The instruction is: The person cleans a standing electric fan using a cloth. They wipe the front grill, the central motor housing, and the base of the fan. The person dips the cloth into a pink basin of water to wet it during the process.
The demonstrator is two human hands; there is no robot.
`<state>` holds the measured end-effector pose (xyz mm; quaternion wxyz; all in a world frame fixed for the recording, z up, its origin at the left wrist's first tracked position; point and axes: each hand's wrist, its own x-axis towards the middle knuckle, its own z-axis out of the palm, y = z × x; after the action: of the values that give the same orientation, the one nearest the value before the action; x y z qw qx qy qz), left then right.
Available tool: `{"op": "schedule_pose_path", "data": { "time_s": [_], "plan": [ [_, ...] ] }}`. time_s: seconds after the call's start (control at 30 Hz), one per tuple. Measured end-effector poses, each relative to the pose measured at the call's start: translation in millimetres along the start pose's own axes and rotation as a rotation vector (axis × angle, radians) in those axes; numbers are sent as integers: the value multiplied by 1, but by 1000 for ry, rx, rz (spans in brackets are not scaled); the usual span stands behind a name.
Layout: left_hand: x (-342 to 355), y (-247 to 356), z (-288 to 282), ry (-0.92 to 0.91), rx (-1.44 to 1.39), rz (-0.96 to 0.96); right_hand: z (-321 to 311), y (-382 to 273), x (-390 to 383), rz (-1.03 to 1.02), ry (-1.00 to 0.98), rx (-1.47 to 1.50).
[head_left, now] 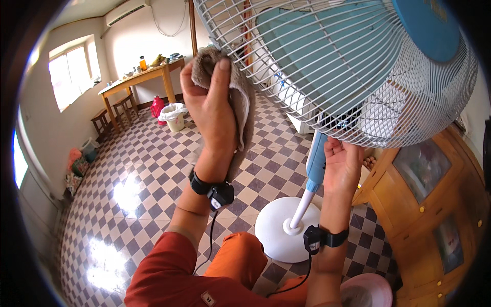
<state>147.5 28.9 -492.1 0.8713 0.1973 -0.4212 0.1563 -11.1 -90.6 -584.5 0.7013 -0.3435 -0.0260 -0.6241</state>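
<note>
A large pedestal fan fills the upper right, with a pale wire cage (pixel 307 92), blue blades (pixel 296 41) behind the wires and a blue centre disc (pixel 428 25). Raised at the cage's left rim, my left hand (pixel 214 110) is closed on a grey-brown cloth (pixel 243 105), which hangs down behind the wrist. At the bottom of the cage, my right hand (pixel 341 166) has its fingers curled up against the wires; the cage partly covers the fingertips. Below, the blue and white pole (pixel 316 163) rises from a round white base (pixel 276 240) on the floor.
A wooden cabinet (pixel 378 189) with glass panes stands close on the right. Near my right forearm sits a pink basin (pixel 378 286). Across the checkered floor (pixel 153 189) are a wooden table (pixel 140 78), stools, a lined bin (pixel 175 120) and a red jug (pixel 157 107).
</note>
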Motion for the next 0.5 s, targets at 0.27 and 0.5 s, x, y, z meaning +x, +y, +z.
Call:
{"op": "schedule_pose_path", "data": {
  "time_s": [0.27,0.5],
  "plan": [
    [-12,-3,4,-20,74,4,-2,2,0,-14,28,11],
    [-39,6,-1,-55,-133,-79,3,-3,-3,13,31,-39]
  ]
}}
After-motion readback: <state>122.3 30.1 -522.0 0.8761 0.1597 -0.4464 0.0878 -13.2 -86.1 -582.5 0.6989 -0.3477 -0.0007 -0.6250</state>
